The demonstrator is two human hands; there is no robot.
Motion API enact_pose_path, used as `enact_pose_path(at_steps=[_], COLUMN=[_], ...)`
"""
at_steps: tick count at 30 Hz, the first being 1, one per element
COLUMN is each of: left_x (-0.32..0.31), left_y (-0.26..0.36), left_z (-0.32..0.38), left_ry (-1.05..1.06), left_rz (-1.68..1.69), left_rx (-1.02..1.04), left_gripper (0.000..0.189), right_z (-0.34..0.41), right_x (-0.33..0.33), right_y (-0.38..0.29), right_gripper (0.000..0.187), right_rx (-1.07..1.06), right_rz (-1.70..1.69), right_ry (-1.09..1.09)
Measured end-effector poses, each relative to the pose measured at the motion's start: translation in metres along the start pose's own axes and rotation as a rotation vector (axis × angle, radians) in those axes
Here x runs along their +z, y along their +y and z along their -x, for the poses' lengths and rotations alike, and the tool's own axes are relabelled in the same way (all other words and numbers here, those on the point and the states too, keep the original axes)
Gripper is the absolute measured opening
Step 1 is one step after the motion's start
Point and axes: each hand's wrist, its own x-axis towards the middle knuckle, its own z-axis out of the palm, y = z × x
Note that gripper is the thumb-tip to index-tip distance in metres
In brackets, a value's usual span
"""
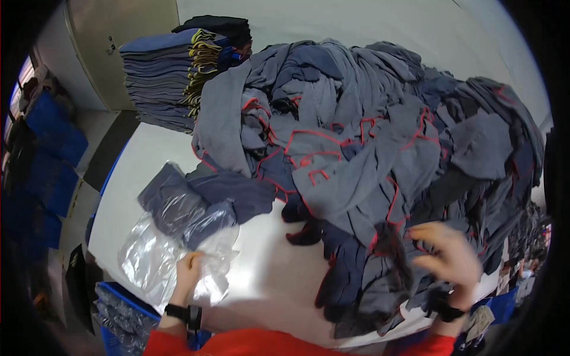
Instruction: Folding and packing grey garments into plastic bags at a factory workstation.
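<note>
My left hand point(189, 268) pinches the edge of a clear plastic bag point(209, 222), with its fingers curled. Inside the bag a folded dark blue-grey garment point(173, 200) shows through the film. More flat clear plastic bags point(144, 256) lie under and beside it on the white table point(267, 262). My right hand point(445, 256), blurred, hovers at the front of a large heap of grey garments point(356, 178) with red edging. Its fingers are apart and nothing shows between them. Another dark garment piece point(240, 193) lies beside the bagged one.
A tall stack of folded grey-blue garments point(156, 80) with yellow edging stands at the table's back left, darker folded cloth point(222, 26) behind it. A blue bin point(124, 311) of bagged items sits below the left front edge. Blue containers point(49, 178) line the far left floor.
</note>
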Motion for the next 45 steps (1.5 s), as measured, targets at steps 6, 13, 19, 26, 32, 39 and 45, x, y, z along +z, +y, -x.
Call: enact_pose_path(at_steps=[6,13,19,26,32,39,45], left_x=[0.021,0.023,0.009,0.005,-0.005,0.008,-0.054], left_y=[0.007,-0.024,-0.010,-0.007,-0.004,-0.008,0.024], left_z=[-0.009,0.003,0.013,0.020,0.009,-0.002,0.055], left_ry=[0.123,0.243,0.019,-0.060,-0.054,0.050,0.071], left_rz=[-0.005,-0.062,-0.001,-0.009,-0.164,0.172,0.219], left_rx=[-0.034,0.078,-0.109,-0.185,-0.083,0.050,-0.014], left_gripper=[0.019,0.017,0.030,0.034,0.029,0.017,0.039], right_z=[-0.059,-0.354,-0.453,-0.443,-0.386,-0.217,-0.057], right_x=[-0.104,0.035,0.114,0.092,0.084,0.016,-0.049], right_y=[0.065,0.065,0.059,0.134,0.118,0.112,0.130], right_gripper=[0.045,0.084,0.092,0.061,0.028,0.020,0.025], right_rx=[0.178,-0.127,0.054,0.093,0.012,0.182,0.750], right_rz=[0.405,0.645,0.761,0.602,0.499,0.492,0.434], right_ry=[0.605,0.614,0.739,0.804,0.743,0.934,0.822])
